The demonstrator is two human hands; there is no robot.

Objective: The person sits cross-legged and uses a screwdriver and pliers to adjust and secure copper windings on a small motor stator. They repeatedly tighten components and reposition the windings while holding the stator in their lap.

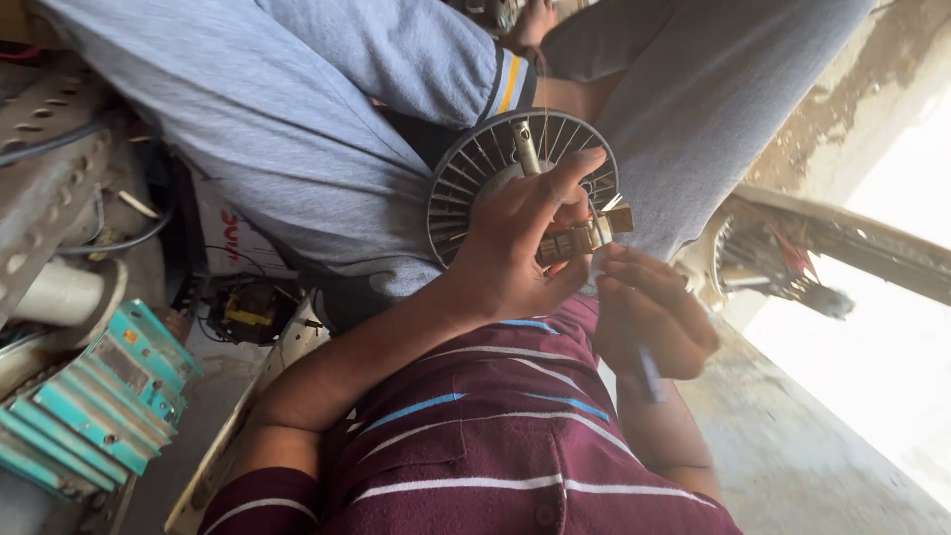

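Observation:
My left hand [515,248] grips a round grey fan motor housing [466,183] with radial fins and a metal shaft [525,147] standing out of its middle. Its fingers also press on a small brass-coloured slotted part [577,241] at the housing's edge. My right hand [649,312] sits just right of and below that part, closed around a thin pen-like tool [649,374] with its other end near the brass part. My maroon striped shirt [495,446] fills the lower middle of the view.
Another person in grey clothes [297,129] sits close across from me, a striped cuff [510,84] above the housing. Teal metal parts [99,396], a white cylinder [59,292], cables and a small wound coil [248,312] lie left. A wire grille [773,263] rests on concrete at right.

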